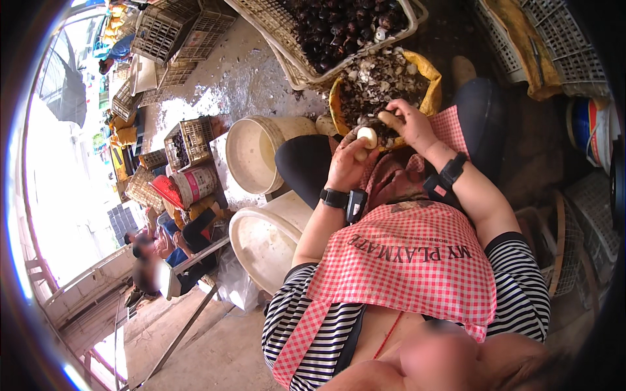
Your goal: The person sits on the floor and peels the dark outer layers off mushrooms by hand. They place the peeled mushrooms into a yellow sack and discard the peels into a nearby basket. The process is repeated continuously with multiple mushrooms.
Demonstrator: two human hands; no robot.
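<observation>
My left hand (349, 159) is closed around a peeled, white water chestnut (367, 136), its pale face turned up between thumb and fingers. Just to the right and a little farther off is my right hand (412, 127), fingers curled and thumb bent toward the water chestnut. Whatever the right hand grips is hidden by its fingers. Both hands are above the near rim of a yellow sack (427, 72) with its mouth rolled open, full of dark and pale peelings (375, 81). Beyond the sack, dark unpeeled water chestnuts (339, 26) fill a plastic crate (297, 68).
Two whitish buckets, one upper (251, 156) and one lower (261, 244), stand left of my legs. More crates (160, 32) are stacked at the far left, near a red and white bucket (195, 186). Other people (153, 257) sit at left. A striped bucket (587, 130) is at right.
</observation>
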